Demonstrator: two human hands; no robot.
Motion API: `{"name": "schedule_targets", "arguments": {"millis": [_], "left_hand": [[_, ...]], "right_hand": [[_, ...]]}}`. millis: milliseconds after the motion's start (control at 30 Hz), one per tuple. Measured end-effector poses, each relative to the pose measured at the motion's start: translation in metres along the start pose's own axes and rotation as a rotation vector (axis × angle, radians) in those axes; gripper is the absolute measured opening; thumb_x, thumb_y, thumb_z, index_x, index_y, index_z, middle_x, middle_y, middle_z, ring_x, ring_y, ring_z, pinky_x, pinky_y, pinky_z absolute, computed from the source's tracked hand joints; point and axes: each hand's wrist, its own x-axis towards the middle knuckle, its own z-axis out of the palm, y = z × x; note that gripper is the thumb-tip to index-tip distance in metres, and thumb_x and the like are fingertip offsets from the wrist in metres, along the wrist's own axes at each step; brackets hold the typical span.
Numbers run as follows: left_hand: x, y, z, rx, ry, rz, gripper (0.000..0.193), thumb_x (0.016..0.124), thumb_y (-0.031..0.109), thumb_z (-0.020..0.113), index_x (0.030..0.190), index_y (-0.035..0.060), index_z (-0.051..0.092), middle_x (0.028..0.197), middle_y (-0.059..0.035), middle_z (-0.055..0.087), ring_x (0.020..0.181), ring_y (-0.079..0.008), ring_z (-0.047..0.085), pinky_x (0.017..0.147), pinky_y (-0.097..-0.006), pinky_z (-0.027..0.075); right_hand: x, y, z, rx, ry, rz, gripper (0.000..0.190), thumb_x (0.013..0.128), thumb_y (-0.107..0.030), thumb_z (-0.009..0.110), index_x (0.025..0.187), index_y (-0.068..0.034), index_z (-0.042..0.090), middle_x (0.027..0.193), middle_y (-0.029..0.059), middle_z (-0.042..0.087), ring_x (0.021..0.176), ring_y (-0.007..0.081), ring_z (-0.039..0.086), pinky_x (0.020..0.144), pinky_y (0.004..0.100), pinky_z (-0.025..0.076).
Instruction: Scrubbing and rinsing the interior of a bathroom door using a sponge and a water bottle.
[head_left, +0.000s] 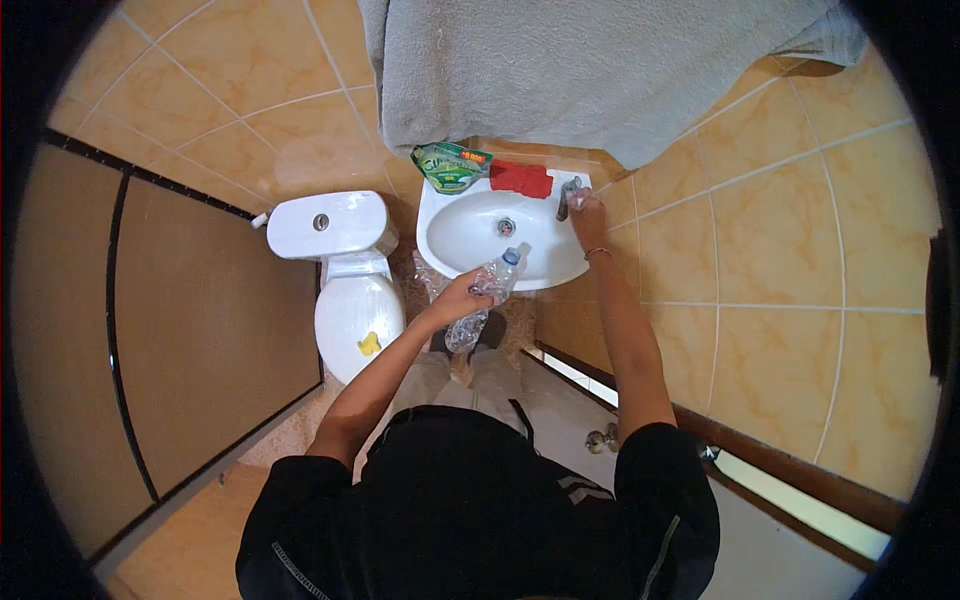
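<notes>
My left hand (463, 298) grips a clear plastic bottle (499, 271) with a blue cap, tilted over the front rim of the white washbasin (555, 255). At the basin's back right corner my right hand (587, 214) is at the metal faucet (564, 202), with something clear and crinkled at its fingers; its exact hold is unclear. On the basin's back ledge lie a green refill pouch (448, 171), which bears writing, and a red cloth (521, 180) beside it. The drain (506, 227) shows uncovered.
A white toilet (356, 315) stands left of the basin, a yellow piece (369, 344) on its lid. A grey towel (525, 75) hangs above the basin. Clear plastic (429, 274) shows below the basin's left edge. A door with a round knob (600, 440) is at the lower right.
</notes>
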Motion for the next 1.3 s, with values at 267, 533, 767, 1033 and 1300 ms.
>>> {"name": "schedule_targets", "arguments": {"millis": [267, 533, 767, 1033, 1300], "left_hand": [[-0.014, 0.012, 0.027, 0.024, 0.22, -0.034, 0.041, 0.088, 0.011, 0.075, 0.126, 0.0017, 0.061, 0.109, -0.0035, 0.068, 0.101, -0.0119, 0.061, 0.091, -0.0306, 0.05], [0.011, 0.026, 0.05, 0.195, 0.289, -0.058, 0.037, 0.089, 0.012, 0.077, 0.121, 0.0036, 0.061, 0.106, -0.0019, 0.067, 0.099, -0.012, 0.061, 0.089, -0.0299, 0.051], [0.005, 0.011, 0.054, 0.076, 0.344, -0.117, 0.028, 0.088, 0.007, 0.076, 0.112, 0.0033, 0.062, 0.099, 0.0012, 0.064, 0.091, -0.01, 0.057, 0.082, -0.0279, 0.048], [0.002, 0.022, 0.043, 0.072, 0.325, -0.097, 0.029, 0.089, 0.012, 0.078, 0.111, 0.0034, 0.061, 0.098, 0.0017, 0.063, 0.091, -0.0109, 0.058, 0.083, -0.0281, 0.049], [0.026, 0.02, 0.037, 0.127, 0.236, -0.026, 0.046, 0.091, 0.016, 0.077, 0.126, 0.0044, 0.049, 0.101, -0.0084, 0.066, 0.092, -0.0134, 0.062, 0.082, -0.0316, 0.052]], "right_hand": [[0.009, 0.011, -0.042, -0.151, 0.034, -0.128, 0.019, 0.095, -0.014, 0.061, 0.11, -0.006, 0.07, 0.101, 0.0207, 0.069, 0.097, 0.0422, 0.065, 0.085, 0.0497, 0.052], [-0.045, -0.004, 0.036, 0.465, 0.551, 0.695, 0.023, 0.096, -0.022, 0.066, 0.103, 0.0, 0.068, 0.088, 0.0121, 0.067, 0.084, 0.028, 0.067, 0.08, 0.0403, 0.055], [-0.077, -0.003, 0.121, 1.496, 0.171, 0.979, 0.016, 0.096, -0.023, 0.061, 0.093, -0.007, 0.064, 0.074, 0.0001, 0.057, 0.053, 0.0154, 0.052, 0.051, 0.0277, 0.046], [-0.054, -0.022, 0.112, 1.548, 0.128, 0.915, 0.016, 0.099, -0.02, 0.059, 0.084, -0.014, 0.056, 0.059, -0.0037, 0.041, 0.047, 0.0086, 0.037, 0.044, 0.0268, 0.031], [-0.033, -0.02, 0.106, 1.89, 0.321, 1.047, 0.021, 0.1, -0.022, 0.058, 0.081, -0.014, 0.054, 0.062, -0.0009, 0.045, 0.054, 0.0117, 0.043, 0.051, 0.0292, 0.037]]}}
